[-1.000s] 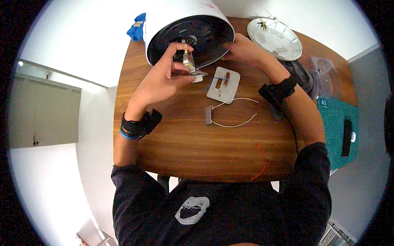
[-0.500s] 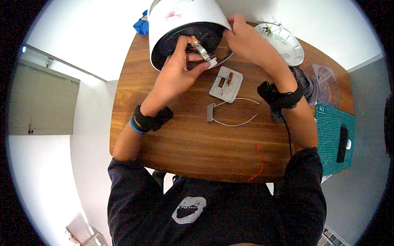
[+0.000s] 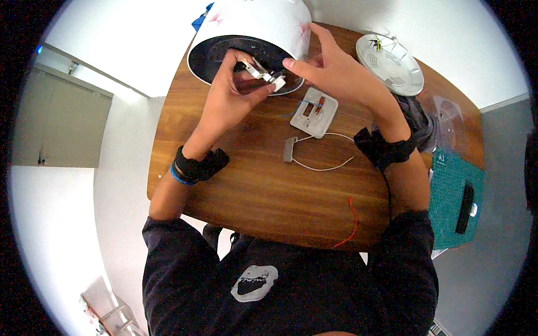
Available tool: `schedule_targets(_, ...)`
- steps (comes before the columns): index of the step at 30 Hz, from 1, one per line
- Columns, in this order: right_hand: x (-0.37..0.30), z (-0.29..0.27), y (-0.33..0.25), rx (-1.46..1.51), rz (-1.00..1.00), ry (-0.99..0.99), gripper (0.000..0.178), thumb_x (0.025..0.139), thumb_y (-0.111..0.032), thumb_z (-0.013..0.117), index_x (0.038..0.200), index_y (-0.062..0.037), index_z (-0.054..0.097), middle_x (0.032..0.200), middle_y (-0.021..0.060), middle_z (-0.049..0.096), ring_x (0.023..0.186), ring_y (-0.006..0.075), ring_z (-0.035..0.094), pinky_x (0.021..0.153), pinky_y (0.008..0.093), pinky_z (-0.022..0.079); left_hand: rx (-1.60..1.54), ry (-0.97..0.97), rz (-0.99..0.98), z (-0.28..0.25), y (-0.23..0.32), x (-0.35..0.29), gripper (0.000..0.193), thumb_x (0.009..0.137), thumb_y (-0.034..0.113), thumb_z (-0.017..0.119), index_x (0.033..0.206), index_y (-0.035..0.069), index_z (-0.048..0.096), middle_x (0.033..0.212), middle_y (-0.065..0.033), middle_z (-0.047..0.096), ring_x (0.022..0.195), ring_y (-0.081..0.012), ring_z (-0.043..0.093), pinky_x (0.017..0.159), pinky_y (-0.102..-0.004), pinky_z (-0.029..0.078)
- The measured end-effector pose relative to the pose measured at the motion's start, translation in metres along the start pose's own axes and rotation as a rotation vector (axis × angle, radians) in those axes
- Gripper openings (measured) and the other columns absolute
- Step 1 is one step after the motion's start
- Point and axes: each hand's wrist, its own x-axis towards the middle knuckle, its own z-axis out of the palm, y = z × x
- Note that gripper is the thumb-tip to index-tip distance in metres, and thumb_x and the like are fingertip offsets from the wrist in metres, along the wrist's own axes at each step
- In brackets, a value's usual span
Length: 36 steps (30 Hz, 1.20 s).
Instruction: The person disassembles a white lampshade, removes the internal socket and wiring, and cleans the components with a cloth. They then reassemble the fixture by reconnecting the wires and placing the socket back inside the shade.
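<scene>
A white round appliance housing (image 3: 263, 22) with pink flowers, like a rice cooker body, lies on its side at the far edge of the table. Its open black underside (image 3: 210, 59) faces me. In front of that opening, my left hand (image 3: 230, 98) pinches a small metal bracket with a white block (image 3: 259, 71) between thumb and fingers. Dark bits sit beside the block; what they are I cannot make out. My right hand (image 3: 347, 70) is at the housing's right side, thumb and index finger spread apart, the fingertips at its wall. Its other fingers are partly hidden.
Below the hands lie a white square plate (image 3: 315, 115) with a blue wire and a grey piece with two white wires (image 3: 289, 150). A red wire (image 3: 354, 221) lies nearer me. To the right are a white round cover (image 3: 400, 75) and a green cutting mat (image 3: 448, 224).
My right hand has loosened from the housing's rim, its thumb and index now spread. The left hand has shifted slightly left with the bracket. The housing sits lower and further left in view.
</scene>
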Motion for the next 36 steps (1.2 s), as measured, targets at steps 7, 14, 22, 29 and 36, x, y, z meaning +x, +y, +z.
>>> schedule_targets(7,-0.004,0.001,0.0,0.073,0.076,-0.079,0.113,0.093,-0.063,0.071,0.163,0.0069,0.016,0.105,0.0294,0.073,0.099,0.0452,0.074,0.089,0.047,0.058,0.147,-0.078,0.032,-0.005,0.005,-0.01,0.046,0.085,-0.008,0.083,0.113,0.01,0.051,0.11,-0.0026,0.068,0.098,-0.0145,0.07,0.082,-0.0309,0.06)
schedule_targets(14,-0.007,-0.003,0.001,0.046,0.065,-0.105,0.1,0.102,-0.052,0.068,0.167,-0.0002,0.011,0.095,0.0149,0.07,0.086,0.0208,0.071,0.071,0.0329,0.055,0.56,-0.176,0.151,-0.014,0.046,-0.011,0.042,0.087,0.004,0.083,0.118,0.005,0.056,0.107,-0.016,0.072,0.092,-0.0349,0.078,0.075,-0.0406,0.063)
schedule_targets(22,-0.008,-0.004,0.007,0.054,0.014,-0.117,0.1,0.103,-0.051,0.066,0.167,-0.0006,0.008,0.097,0.0158,0.071,0.086,0.0218,0.071,0.07,0.0345,0.056,0.91,-0.18,0.335,-0.024,0.064,-0.001,0.042,0.081,0.007,0.083,0.121,0.01,0.071,0.12,-0.0127,0.071,0.102,-0.0361,0.072,0.081,-0.0425,0.061)
schedule_targets(29,-0.009,-0.002,0.009,0.003,-0.006,-0.076,0.098,0.104,-0.051,0.066,0.167,-0.0018,0.009,0.094,0.0154,0.071,0.085,0.022,0.071,0.071,0.0354,0.056,1.126,-0.305,0.522,-0.037,0.06,0.004,0.04,0.078,0.007,0.08,0.116,0.008,0.07,0.122,-0.0109,0.068,0.113,-0.0341,0.069,0.087,-0.0444,0.061)
schedule_targets(36,-0.014,-0.003,-0.002,0.036,0.022,-0.077,0.095,0.102,-0.049,0.068,0.166,-0.002,0.015,0.089,0.0172,0.072,0.078,0.0255,0.071,0.068,0.0383,0.056,1.227,-0.284,0.558,-0.03,0.066,0.001,0.03,0.084,0.003,0.067,0.114,0.007,0.066,0.117,-0.0114,0.069,0.106,-0.0328,0.072,0.081,-0.041,0.063)
